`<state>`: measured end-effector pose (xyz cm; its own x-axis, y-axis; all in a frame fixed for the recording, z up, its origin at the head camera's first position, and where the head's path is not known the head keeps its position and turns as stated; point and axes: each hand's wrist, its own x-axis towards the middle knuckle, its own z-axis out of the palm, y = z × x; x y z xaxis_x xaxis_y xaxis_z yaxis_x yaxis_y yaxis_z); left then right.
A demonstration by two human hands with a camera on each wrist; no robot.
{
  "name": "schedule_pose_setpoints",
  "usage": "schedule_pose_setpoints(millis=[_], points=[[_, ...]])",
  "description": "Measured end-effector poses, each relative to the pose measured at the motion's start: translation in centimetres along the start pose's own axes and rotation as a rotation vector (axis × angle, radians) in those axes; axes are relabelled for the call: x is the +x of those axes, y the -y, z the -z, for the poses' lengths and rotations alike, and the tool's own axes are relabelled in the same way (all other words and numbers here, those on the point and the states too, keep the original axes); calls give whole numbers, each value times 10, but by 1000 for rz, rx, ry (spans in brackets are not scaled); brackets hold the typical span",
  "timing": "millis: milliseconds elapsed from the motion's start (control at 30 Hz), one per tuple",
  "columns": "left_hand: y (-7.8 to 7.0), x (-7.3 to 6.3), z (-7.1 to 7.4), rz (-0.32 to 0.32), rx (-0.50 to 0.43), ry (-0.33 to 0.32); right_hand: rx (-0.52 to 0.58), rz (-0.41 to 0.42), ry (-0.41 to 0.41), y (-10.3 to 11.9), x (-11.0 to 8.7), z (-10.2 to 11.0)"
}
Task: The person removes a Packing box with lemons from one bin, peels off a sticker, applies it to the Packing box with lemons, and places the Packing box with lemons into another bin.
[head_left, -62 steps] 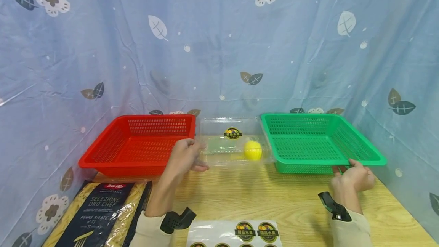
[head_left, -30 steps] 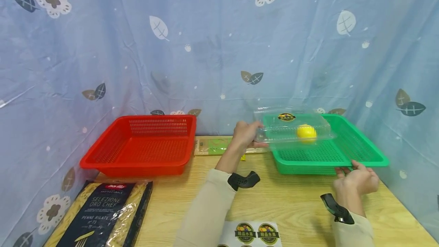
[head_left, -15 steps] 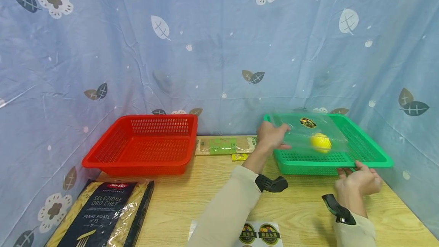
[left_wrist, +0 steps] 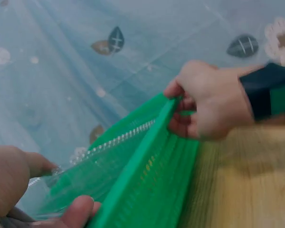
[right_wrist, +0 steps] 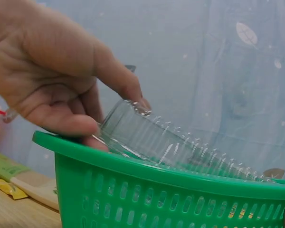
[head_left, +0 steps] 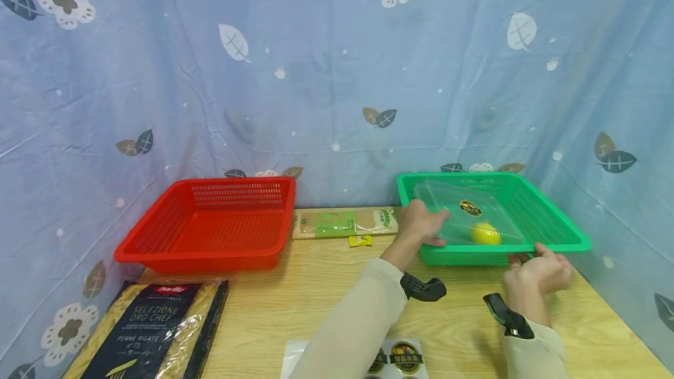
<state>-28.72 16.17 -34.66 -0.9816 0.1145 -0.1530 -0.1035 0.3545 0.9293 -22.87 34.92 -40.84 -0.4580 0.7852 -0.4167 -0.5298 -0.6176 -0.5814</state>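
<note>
A clear plastic clamshell box (head_left: 463,219) with a yellow ball (head_left: 485,233) inside and a round sticker (head_left: 470,208) on its lid sits tilted in the green basket (head_left: 474,175). My left hand (head_left: 429,228) grips the box's left end, thumb underneath. In the right wrist view the left hand (right_wrist: 61,95) holds the ribbed clear box (right_wrist: 161,142) just above the green basket's rim (right_wrist: 147,168). My right hand (head_left: 526,263) grips the basket's front rim near its right corner. The left wrist view shows the right hand (left_wrist: 204,107) curled round the green rim (left_wrist: 142,175).
A red basket (head_left: 210,221) stands at the left. Between the baskets lie a flat green packet (head_left: 342,222) and a small yellow sachet (head_left: 360,241). A pasta bag (head_left: 152,326) and a sticker sheet (head_left: 395,358) lie near the wooden table's front edge. Blue patterned cloth (head_left: 316,75) closes in the scene.
My left hand carried the clear box from between the baskets to the right and lowered it into the green basket. The right hand stayed on the basket's rim.
</note>
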Motion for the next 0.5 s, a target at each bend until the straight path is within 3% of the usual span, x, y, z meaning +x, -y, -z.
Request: schedule_pose_setpoints(millis=[233,500], points=[[-1,0,10,-54,231,-32,20,47,13,-6,-1,0],[3,-3,15,-93,332,-53,38,42,-13,-5,0,1]])
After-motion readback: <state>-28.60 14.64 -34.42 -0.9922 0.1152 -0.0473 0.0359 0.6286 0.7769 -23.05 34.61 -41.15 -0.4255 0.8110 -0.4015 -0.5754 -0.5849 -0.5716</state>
